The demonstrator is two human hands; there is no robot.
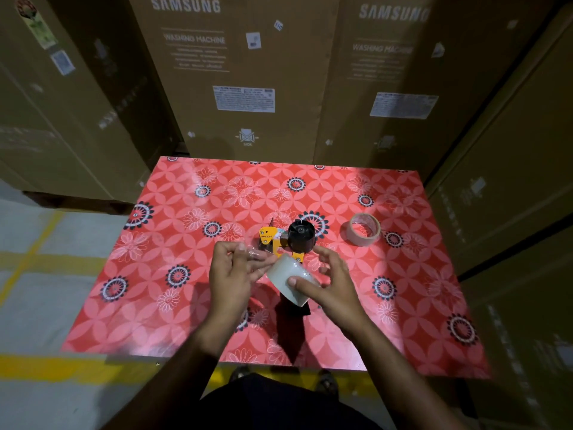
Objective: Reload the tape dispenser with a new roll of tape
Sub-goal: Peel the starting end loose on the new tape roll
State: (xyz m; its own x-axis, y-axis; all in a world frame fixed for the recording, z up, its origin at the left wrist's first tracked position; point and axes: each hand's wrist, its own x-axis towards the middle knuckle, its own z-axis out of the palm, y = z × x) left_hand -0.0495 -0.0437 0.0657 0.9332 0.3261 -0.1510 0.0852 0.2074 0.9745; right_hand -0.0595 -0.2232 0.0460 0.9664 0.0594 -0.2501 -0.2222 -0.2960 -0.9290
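Note:
A yellow and black tape dispenser (280, 242) lies on the red flowered table (418, 305), its black spool hub (300, 237) standing bare. My right hand (328, 287) holds a clear tape roll (290, 279) just in front of the dispenser, thumb pressed on its side. My left hand (231, 274) pinches the loose end of clear tape (255, 254) pulled out from that roll toward the left. The dispenser's handle is mostly hidden under the roll and my hands.
A nearly spent tape roll with a brown core (362, 232) lies on the table to the right of the dispenser. Tall cardboard washing machine boxes (248, 72) wall in the table at the back and right. Grey floor with yellow lines (46, 259) is at left.

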